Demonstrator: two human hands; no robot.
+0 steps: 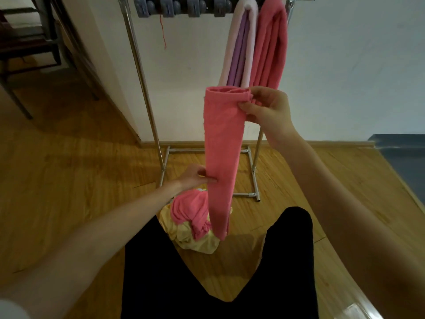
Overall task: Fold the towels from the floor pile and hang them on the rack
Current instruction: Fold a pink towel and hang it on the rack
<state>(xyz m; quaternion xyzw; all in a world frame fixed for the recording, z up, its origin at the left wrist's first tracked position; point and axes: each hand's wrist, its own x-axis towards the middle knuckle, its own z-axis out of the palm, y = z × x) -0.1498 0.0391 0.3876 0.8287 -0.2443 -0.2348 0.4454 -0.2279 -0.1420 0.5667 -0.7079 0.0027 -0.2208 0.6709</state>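
Pinching the top corner of a pink towel (pixel 220 143) between thumb and fingers, the right hand (pixel 264 104) holds it up as a long narrow folded strip in front of the rack (pixel 142 84); the left hand (pixel 195 177) grips its left edge lower down, thumb in front, fingers behind. Strip's bottom end reaches down to the floor pile (pixel 195 224), pink over yellow cloth, just ahead of the person's black-clad legs (pixel 207 272). On the rack's top bar, right end: a folded lilac towel (pixel 239 44) and another pink one (pixel 271 44) side by side, touching, with grey clips (pixel 174 6) to their left.
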